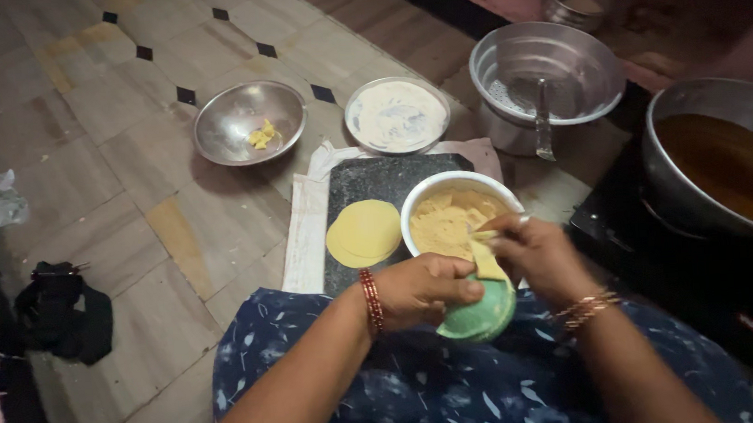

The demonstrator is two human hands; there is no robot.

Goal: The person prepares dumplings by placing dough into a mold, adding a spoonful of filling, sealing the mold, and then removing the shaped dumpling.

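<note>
A large metal pot of brown oil (727,169) stands at the right, a dark stone slab (374,181) with flat yellow dough rounds (365,232) ahead. A white round bowl of yellow filling (452,217) sits on the slab's near right. The left hand (422,290) is clasped around a green round mould (481,317). The right hand (539,257) pinches a thin yellow dough sheet (488,261) over the mould.

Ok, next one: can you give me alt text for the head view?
A seated person's left hand holds a green mould while the right hand presses a yellow dough sheet onto it, over a white bowl of filling. Rolled dough discs lie on a dark board; metal bowls and an oil pan stand around.
</note>
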